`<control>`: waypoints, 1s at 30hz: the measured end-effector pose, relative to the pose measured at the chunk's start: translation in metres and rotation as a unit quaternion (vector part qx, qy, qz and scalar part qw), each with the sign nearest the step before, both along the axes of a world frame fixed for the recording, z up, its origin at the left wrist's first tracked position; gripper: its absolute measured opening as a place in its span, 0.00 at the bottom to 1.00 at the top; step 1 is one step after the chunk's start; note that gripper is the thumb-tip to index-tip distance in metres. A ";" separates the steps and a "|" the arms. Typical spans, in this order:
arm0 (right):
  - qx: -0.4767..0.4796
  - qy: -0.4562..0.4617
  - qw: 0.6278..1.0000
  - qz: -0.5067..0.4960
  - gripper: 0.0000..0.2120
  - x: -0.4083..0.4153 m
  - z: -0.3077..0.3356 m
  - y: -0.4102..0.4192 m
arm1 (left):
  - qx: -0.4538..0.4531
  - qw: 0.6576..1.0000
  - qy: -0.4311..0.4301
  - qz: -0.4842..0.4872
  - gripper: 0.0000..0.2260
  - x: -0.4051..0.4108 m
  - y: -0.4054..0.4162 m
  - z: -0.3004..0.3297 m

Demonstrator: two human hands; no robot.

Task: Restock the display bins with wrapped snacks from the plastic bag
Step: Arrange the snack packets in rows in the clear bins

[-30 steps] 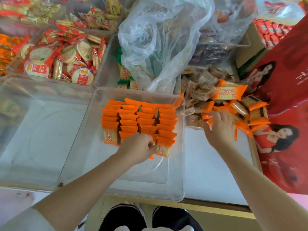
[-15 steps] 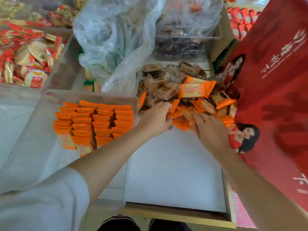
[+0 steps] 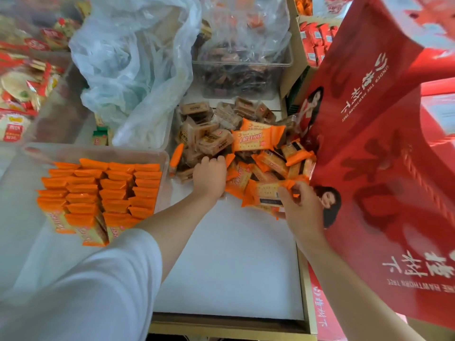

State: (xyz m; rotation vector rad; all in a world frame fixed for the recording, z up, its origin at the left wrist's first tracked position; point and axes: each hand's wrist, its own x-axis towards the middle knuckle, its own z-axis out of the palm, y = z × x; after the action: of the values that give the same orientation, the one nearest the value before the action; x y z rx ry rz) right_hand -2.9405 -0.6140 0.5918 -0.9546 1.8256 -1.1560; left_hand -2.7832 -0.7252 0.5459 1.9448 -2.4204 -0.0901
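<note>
A loose pile of orange-wrapped cracker packs [image 3: 258,141] and brown-wrapped snacks [image 3: 206,134] lies on the white shelf [image 3: 229,267]. My left hand [image 3: 209,177] reaches into the pile's near edge, fingers curled among the packs; what it holds is hidden. My right hand [image 3: 299,205] grips an orange pack [image 3: 264,193] at the pile's front right. A clear display bin [image 3: 162,153] to the left holds neat rows of orange packs [image 3: 103,193]. A crumpled clear plastic bag [image 3: 133,60] sits behind the bin.
A clear bin of dark-wrapped snacks [image 3: 241,77] stands at the back. Red gift boxes [image 3: 384,143] lean along the right side. Red and white round cracker packs [image 3: 19,94] fill a bin at far left. A wooden shelf edge [image 3: 226,328] runs along the front.
My left hand left the orange rows in the bin and moved right into the loose pile. My right hand pulled back a little and now holds an orange pack.
</note>
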 end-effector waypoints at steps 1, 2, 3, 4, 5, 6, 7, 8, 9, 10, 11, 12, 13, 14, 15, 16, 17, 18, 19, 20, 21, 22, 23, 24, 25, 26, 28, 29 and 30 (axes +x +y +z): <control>-0.006 -0.002 1.000 0.000 0.05 0.001 0.000 0.002 | -0.016 1.000 0.020 -0.008 0.08 0.003 0.003 0.003; -0.011 0.007 1.000 0.002 0.06 0.001 0.000 0.004 | -0.030 0.998 0.050 -0.014 0.08 0.007 0.006 0.006; -0.016 0.020 1.000 0.004 0.07 0.003 0.000 0.005 | -0.048 0.994 0.093 -0.019 0.09 0.012 0.010 0.013; -0.014 0.025 1.000 0.005 0.05 0.004 0.001 0.004 | -0.064 0.986 0.149 -0.025 0.09 0.019 0.014 0.018; -0.011 0.028 1.000 0.003 0.02 0.005 0.003 0.003 | -0.074 0.974 0.213 -0.029 0.09 0.026 0.020 0.027; -0.009 0.026 1.000 -0.005 0.03 0.008 0.007 0.001 | -0.079 0.959 0.271 -0.034 0.08 0.034 0.027 0.037; -0.014 0.009 1.000 -0.015 0.04 0.012 0.011 -0.002 | -0.084 0.939 0.332 -0.029 0.08 0.043 0.035 0.046; -0.022 -0.025 0.999 -0.026 0.05 0.017 0.020 -0.005 | -0.086 0.910 0.406 -0.005 0.06 0.053 0.044 0.056; -0.032 -0.064 0.997 -0.034 0.05 0.023 0.031 -0.008 | -0.069 0.871 0.485 0.038 0.04 0.061 0.053 0.066; -0.042 -0.087 0.995 -0.027 0.04 0.032 0.041 -0.011 | -0.045 0.822 0.561 0.087 0.04 0.073 0.061 0.075; -0.055 -0.081 0.995 -0.009 0.04 0.040 0.050 -0.014 | -0.020 0.771 0.623 0.130 0.05 0.080 0.068 0.083; -0.068 -0.061 0.996 0.018 0.05 0.049 0.057 -0.017 | -0.005 0.730 0.663 0.168 0.06 0.090 0.072 0.089; -0.084 -0.041 0.994 0.050 0.06 0.064 0.062 -0.019 | -0.006 0.704 0.682 0.196 0.07 0.105 0.079 0.095; -0.095 -0.028 0.992 0.082 0.06 0.080 0.067 -0.020 | -0.014 0.699 0.683 0.210 0.07 0.122 0.084 0.097; -0.103 -0.022 0.989 0.108 0.05 0.095 0.070 -0.022 | -0.025 0.710 0.672 0.210 0.07 0.140 0.089 0.101; -0.105 -0.018 0.986 0.132 0.04 0.112 0.072 -0.022 | -0.037 0.730 0.652 0.202 0.07 0.160 0.095 0.103; -0.101 -0.016 0.982 0.157 0.04 0.128 0.074 -0.023 | -0.041 0.754 0.626 0.194 0.07 0.181 0.102 0.104; -0.094 -0.015 0.978 0.186 0.04 0.144 0.074 -0.023 | -0.043 0.779 0.598 0.184 0.07 0.202 0.108 0.106; -0.088 -0.011 0.972 0.219 0.03 0.160 0.074 -0.023 | -0.036 0.803 0.569 0.173 0.08 0.224 0.114 0.108; -0.083 -0.001 0.964 0.252 0.04 0.174 0.072 -0.023 | -0.022 0.818 0.553 0.158 0.08 0.244 0.120 0.112; -0.080 0.017 0.955 0.285 0.05 0.187 0.071 -0.024 | -0.002 0.824 0.549 0.141 0.07 0.264 0.127 0.117; -0.080 0.035 0.944 0.317 0.06 0.200 0.070 -0.024 | 0.021 0.822 0.554 0.126 0.08 0.282 0.134 0.121; -0.081 0.055 0.932 0.348 0.07 0.212 0.068 -0.024 | 0.048 0.817 0.563 0.116 0.09 0.299 0.141 0.125; -0.085 0.076 0.920 0.376 0.07 0.223 0.068 -0.025 | 0.072 0.809 0.573 0.110 0.09 0.315 0.146 0.126; -0.091 0.098 0.906 0.402 0.07 0.233 0.068 -0.026 | 0.090 0.801 0.582 0.107 0.08 0.330 0.151 0.125; -0.100 0.113 0.892 0.426 0.08 0.243 0.070 -0.026 | 0.109 0.800 0.580 0.107 0.05 0.344 0.154 0.122; -0.146 0.147 0.863 0.461 0.11 0.263 0.072 -0.024 | 0.128 0.816 0.553 0.108 0.13 0.367 0.156 0.113; -0.182 0.184 0.845 0.468 0.11 0.272 0.070 -0.023 | 0.134 0.832 0.529 0.103 0.16 0.376 0.155 0.109; -0.213 0.234 0.826 0.466 0.11 0.280 0.066 -0.022 | 0.136 0.850 0.500 0.093 0.12 0.383 0.152 0.105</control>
State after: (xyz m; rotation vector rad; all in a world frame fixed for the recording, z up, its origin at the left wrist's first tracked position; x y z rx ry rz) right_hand -2.6610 -0.6361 0.6580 -2.2242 1.0970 -0.7045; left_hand -2.4001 -0.5727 0.6507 1.5550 -1.5530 -1.1600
